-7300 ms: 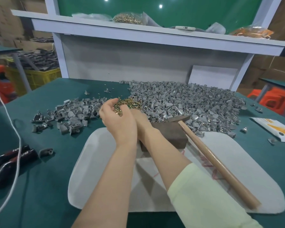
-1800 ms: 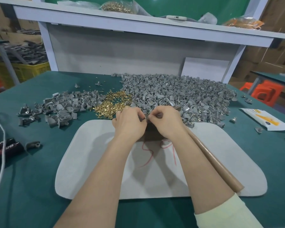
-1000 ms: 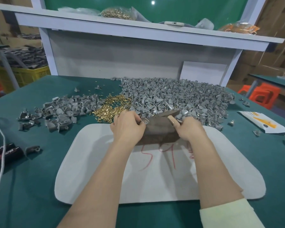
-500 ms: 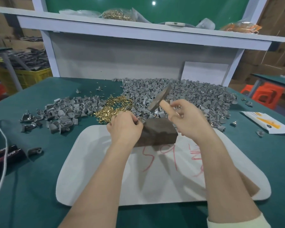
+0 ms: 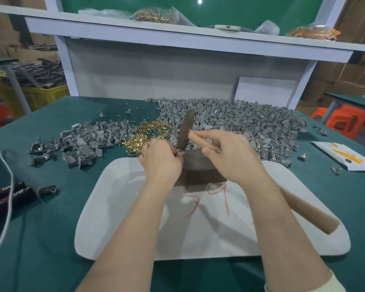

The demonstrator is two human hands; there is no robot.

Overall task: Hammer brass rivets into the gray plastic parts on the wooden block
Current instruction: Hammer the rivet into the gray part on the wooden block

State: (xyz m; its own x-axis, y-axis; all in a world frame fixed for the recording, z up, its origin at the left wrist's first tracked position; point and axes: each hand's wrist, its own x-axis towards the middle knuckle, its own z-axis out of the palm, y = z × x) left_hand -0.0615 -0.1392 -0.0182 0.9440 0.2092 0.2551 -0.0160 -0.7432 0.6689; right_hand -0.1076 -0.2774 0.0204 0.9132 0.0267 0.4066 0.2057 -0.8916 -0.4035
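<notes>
Right hand (image 5: 230,157) grips the hammer (image 5: 185,131), its head just above the left hand (image 5: 159,160), which pinches a small gray part (image 5: 181,153) on the wooden block (image 5: 198,165).

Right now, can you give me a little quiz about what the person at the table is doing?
1. True or false: the right hand grips the hammer high on its handle, close to the head.
2. Where do the brass rivets lie? A) on the white mat B) on the green table, between two heaps of gray parts C) in a yellow crate
3. Fill in: the left hand pinches a small gray part at the edge of the ____ block.
Key: 1 true; 2 B; 3 wooden.
</notes>
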